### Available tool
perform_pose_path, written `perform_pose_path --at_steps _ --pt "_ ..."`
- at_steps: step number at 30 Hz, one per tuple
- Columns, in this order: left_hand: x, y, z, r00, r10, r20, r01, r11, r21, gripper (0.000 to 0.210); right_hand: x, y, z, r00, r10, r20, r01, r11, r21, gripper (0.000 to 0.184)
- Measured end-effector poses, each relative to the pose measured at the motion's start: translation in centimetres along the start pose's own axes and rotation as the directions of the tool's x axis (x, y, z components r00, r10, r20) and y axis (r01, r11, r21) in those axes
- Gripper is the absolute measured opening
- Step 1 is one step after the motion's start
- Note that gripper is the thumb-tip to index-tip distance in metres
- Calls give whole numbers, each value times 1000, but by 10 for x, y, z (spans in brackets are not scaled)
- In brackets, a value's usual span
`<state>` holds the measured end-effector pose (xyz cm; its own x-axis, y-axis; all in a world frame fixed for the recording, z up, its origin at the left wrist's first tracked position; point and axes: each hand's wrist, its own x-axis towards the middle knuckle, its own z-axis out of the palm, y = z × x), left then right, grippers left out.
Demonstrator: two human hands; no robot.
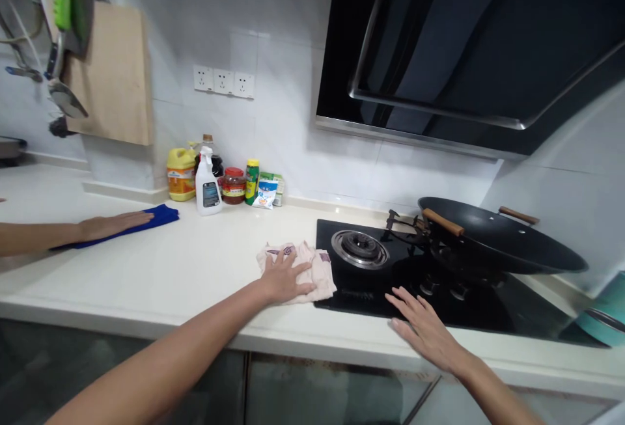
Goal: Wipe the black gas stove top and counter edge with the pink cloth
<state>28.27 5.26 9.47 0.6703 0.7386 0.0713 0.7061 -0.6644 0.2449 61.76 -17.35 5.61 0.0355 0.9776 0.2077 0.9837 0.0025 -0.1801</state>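
My left hand (pixel 286 278) lies with fingers spread flat on a pale pink patterned cleaning cloth (pixel 319 275). The cloth is rumpled on the white countertop (pixel 205 275), and its right edge meets the left side of the black gas hob (pixel 351 291). At the front edge of the hob is my right hand (pixel 424 327), open and holding nothing, its fingers stretched out. Whether it touches the glass I cannot tell. An uncovered burner (pixel 360 248) sits behind and between both hands.
A co-worker's hand (pixel 117 223) presses flat on a blue cloth (pixel 163 215) at left. A spray bottle (pixel 208 187), a yellow jug (pixel 181 174) and several condiments line the wall. A large wok (pixel 508 236) stands at right beneath the range hood (pixel 439 54).
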Motion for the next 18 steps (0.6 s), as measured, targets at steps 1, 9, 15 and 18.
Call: perform_pose_path --at_steps 1,9,15,18 --pt "15 -2 -2 1000 -15 4 15 1000 11 86 0 0 0 1000 1 6 -1 1000 -2 60" --pt "152 -23 7 990 -129 -61 133 989 69 84 -4 7 9 999 -17 -34 14 995 -97 57" --pt "239 -45 13 977 -182 -111 190 979 70 82 -6 15 16 982 -115 -149 87 980 -182 62" --pt "266 -53 11 969 -201 -141 211 975 63 77 -6 17 15 974 -153 -167 117 971 -209 66"
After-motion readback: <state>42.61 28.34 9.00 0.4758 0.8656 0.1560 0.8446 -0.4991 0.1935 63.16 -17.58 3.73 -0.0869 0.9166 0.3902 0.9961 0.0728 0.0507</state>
